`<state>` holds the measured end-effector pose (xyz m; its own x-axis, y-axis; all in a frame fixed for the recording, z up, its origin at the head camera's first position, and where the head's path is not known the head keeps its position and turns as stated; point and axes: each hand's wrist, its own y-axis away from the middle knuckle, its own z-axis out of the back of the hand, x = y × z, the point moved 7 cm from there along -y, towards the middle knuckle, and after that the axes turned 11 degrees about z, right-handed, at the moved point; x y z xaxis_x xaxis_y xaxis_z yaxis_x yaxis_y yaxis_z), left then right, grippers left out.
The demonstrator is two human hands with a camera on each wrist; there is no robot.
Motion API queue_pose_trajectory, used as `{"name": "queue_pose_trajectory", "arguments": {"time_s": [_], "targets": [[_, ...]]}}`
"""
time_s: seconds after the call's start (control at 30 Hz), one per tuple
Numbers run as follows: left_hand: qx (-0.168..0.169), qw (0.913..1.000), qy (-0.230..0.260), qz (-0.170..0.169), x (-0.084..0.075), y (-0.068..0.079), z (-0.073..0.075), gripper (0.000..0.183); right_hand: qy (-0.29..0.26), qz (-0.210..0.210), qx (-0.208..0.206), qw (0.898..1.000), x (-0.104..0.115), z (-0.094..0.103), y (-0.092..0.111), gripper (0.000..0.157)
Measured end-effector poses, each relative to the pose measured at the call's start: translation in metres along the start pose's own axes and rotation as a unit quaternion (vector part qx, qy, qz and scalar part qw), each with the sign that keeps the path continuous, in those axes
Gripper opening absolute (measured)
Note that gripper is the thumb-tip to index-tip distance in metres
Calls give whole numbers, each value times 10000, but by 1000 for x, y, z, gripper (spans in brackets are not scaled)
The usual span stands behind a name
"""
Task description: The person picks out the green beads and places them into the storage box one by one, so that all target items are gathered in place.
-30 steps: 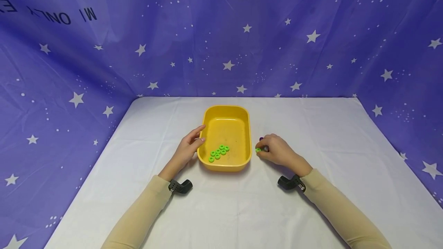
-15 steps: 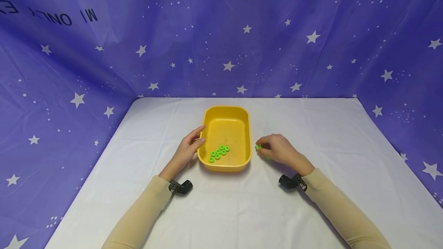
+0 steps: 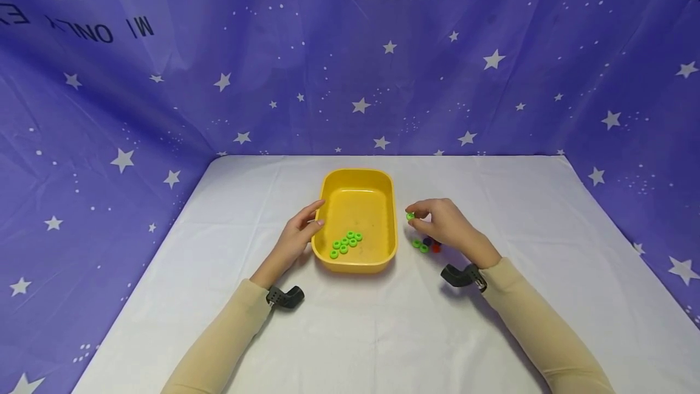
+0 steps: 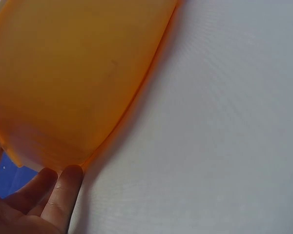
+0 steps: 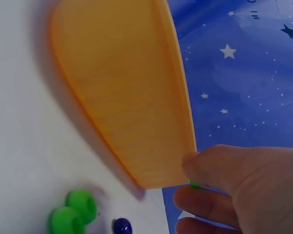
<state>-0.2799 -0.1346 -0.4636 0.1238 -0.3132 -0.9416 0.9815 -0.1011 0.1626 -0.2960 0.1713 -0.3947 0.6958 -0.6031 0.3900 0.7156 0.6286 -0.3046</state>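
A yellow plastic tub (image 3: 355, 266) stands on the table with several green ring-shaped beads (image 3: 344, 241) inside, near its front left. My left hand (image 3: 295, 231) holds the tub's left side: index finger and thumb lie at the rim, and other fingers touch the outer wall in the left wrist view. To the right of the tub, my right hand (image 3: 440, 221) pinches a green bead (image 3: 410, 216) between thumb and finger, raised above the cloth. Below that hand lie two green beads (image 3: 420, 245), a dark purple bead (image 5: 122, 226) and a red bead (image 3: 436, 248), partly hidden by the hand.
A white cloth (image 3: 350, 333) covers the table. Purple star-printed curtains (image 3: 306, 78) surround its back and sides. Each wrist carries a black camera mount (image 3: 287, 297).
My right hand has picked up the green bead and risen slightly away from the table, uncovering the green, purple and red beads beneath. The left hand and tub stay put.
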Motion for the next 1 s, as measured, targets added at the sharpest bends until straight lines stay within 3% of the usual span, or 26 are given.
{"name": "queue_pose_trajectory", "arguments": {"time_s": [0.67, 1.0], "targets": [[81, 9997, 224, 44, 2, -3, 0, 55, -140, 295, -137, 9994, 34, -5, -47, 28], [98, 9997, 227, -56, 1, -3, 0, 54, -325, 393, 67, 9987, 51, -25, -68, 26]]}}
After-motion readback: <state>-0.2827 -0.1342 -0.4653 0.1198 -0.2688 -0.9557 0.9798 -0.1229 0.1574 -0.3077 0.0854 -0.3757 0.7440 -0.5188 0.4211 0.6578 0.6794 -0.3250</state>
